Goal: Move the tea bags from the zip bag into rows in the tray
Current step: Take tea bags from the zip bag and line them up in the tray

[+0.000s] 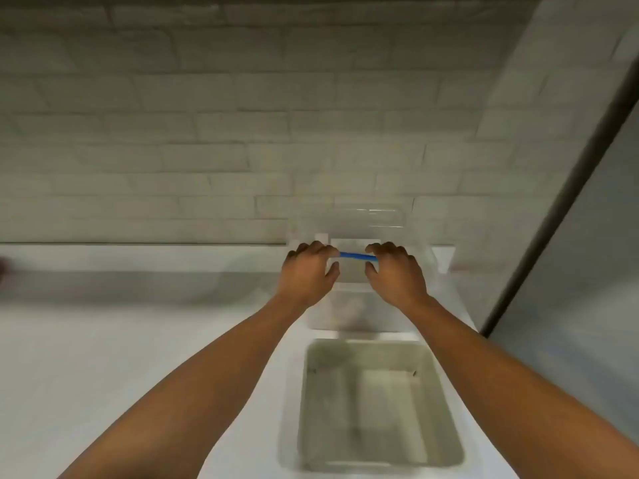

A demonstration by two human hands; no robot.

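A clear zip bag (352, 305) with a blue zip strip (358, 256) stands upright on the white counter, just beyond the tray. My left hand (307, 271) pinches the left end of the zip strip, and my right hand (396, 271) pinches the right end. Pale brownish tea bags (347, 307) show dimly through the lower part of the bag. The tray (446, 409), a pale grey-green rectangular tub, sits close to me at the lower middle. Nothing shows inside it. The picture is blurred.
A white counter (121, 357) spreads to the left. A grey brick wall (242, 133) rises behind it. A clear plastic container (380, 219) stands behind the bag against the wall. A dark-edged panel (570, 202) slants along the right side.
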